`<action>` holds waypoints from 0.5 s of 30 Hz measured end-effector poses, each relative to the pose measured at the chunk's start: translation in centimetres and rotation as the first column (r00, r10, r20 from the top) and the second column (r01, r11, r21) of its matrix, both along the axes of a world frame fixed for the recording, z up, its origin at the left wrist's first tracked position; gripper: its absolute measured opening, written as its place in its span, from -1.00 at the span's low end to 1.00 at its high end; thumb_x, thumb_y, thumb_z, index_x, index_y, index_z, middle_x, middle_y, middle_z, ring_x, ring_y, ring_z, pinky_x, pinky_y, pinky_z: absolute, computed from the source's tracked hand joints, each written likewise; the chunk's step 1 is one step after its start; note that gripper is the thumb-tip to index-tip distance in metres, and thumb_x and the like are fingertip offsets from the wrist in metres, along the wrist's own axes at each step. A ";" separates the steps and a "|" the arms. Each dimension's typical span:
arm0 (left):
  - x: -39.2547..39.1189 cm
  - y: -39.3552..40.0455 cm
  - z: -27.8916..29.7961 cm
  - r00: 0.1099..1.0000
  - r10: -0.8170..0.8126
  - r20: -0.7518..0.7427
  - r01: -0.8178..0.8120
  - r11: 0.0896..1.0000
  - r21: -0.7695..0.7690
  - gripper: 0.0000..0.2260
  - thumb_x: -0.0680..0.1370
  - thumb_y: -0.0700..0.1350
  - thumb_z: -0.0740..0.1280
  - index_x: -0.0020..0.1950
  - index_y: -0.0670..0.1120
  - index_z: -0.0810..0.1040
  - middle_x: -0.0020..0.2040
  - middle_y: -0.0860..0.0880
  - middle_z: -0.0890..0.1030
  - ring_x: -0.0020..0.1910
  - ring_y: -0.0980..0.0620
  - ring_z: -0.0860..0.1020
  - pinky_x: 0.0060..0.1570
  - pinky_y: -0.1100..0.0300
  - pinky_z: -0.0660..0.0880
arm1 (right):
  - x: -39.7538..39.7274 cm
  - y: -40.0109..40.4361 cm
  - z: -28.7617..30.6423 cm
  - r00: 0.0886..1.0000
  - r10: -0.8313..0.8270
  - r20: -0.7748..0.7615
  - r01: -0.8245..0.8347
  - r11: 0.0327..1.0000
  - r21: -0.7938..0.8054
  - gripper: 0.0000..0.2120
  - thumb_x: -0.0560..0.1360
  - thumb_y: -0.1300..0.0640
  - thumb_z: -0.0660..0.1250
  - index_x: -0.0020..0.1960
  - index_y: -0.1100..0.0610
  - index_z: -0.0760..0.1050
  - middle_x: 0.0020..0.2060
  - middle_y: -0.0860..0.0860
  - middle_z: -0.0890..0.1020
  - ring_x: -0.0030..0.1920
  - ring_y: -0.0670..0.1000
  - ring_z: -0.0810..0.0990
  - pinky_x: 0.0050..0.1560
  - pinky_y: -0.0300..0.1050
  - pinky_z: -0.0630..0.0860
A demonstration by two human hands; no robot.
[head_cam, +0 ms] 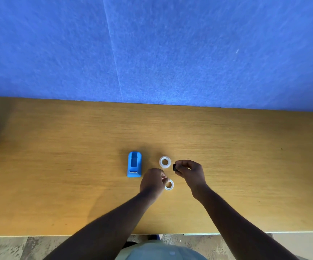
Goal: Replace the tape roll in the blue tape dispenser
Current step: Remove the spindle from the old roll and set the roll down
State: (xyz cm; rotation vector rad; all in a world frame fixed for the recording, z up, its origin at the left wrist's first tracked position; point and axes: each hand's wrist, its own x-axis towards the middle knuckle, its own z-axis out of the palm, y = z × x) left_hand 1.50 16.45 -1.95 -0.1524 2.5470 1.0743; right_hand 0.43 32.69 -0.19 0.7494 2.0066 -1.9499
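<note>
Two hands work over the table (58, 166): the left hand (152, 182) pinches a thin tape ring (169, 184), the right hand (190, 170) grips a small black core (174, 167). Another tape roll (165, 162) lies beside the empty blue dispenser (134, 164).

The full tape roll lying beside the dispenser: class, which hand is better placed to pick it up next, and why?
Probably the right hand: it hovers just right of the full tape roll, though its grip holds a small black piece. The left hand sits nearer the person, fingers on the thinner ring.
</note>
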 end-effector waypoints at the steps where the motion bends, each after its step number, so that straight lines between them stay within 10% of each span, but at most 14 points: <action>1: -0.1 -0.1 0.1 1.000 0.009 -0.010 -0.009 1.000 0.009 -0.89 0.51 -0.08 0.48 -0.03 -0.11 0.70 -0.09 0.01 0.72 -0.09 0.07 0.66 -0.04 0.10 0.62 | 0.0 0.0 0.0 1.000 0.003 0.010 -0.003 1.000 -0.022 -0.86 0.55 0.38 0.41 -0.02 0.22 0.72 -0.02 0.22 0.77 -0.01 0.11 0.77 0.11 -0.04 0.70; 9: -1.4 -2.0 2.3 0.989 -0.012 -0.146 0.060 0.944 0.324 -0.56 0.47 -0.18 0.54 0.32 0.03 0.55 0.15 0.10 0.64 0.02 0.16 0.65 0.04 0.22 0.63 | 0.3 -1.2 0.0 0.998 0.067 -0.003 -0.067 0.996 -0.052 -0.80 0.54 0.35 0.47 0.12 0.15 0.65 -0.05 0.13 0.77 0.01 0.15 0.79 0.12 0.03 0.71; 15: -1.6 -3.3 3.1 0.980 0.024 -0.195 0.049 0.932 0.359 -0.76 0.45 -0.27 0.54 0.09 -0.09 0.67 0.01 0.05 0.70 -0.04 0.18 0.67 0.01 0.23 0.62 | 0.1 -2.8 0.1 0.996 0.083 -0.017 -0.084 0.995 -0.056 -0.74 0.48 0.28 0.57 0.11 0.10 0.62 -0.12 0.07 0.80 -0.03 0.10 0.80 -0.06 -0.11 0.71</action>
